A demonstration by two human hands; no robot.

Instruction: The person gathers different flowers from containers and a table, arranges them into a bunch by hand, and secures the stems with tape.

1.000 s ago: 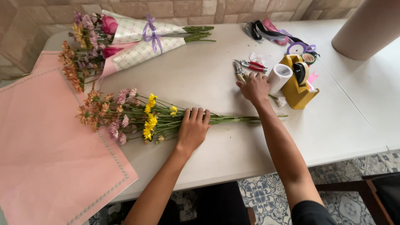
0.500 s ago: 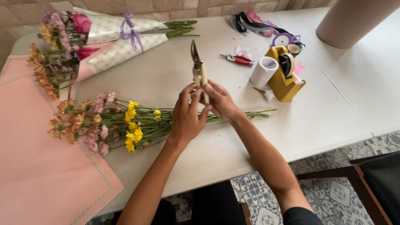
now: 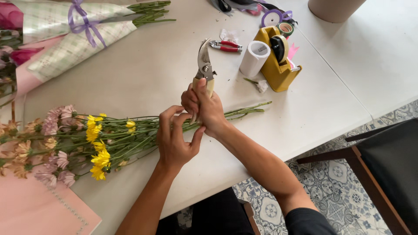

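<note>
Fingers [image 3: 201,93] of the right hand [image 3: 205,109] clamped round the handles of the pruning shears [image 3: 203,65], blades shut and pointing up.

Shears are held above the white worktop [image 3: 148,65], over the loose bunch of yellow and pink flowers [image 3: 78,139] whose stems [image 3: 244,111] run rightward under both hands. Left hand [image 3: 176,139] sits just beside the right, fingers curled and partly apart, fingertips touching the lower end of the handles and the right palm. Beyond lie a yellow tape dispenser [image 3: 278,69], a white roll [image 3: 254,58], small red-handled pliers [image 3: 226,45] and wrapped bouquets [image 3: 74,39].
</note>
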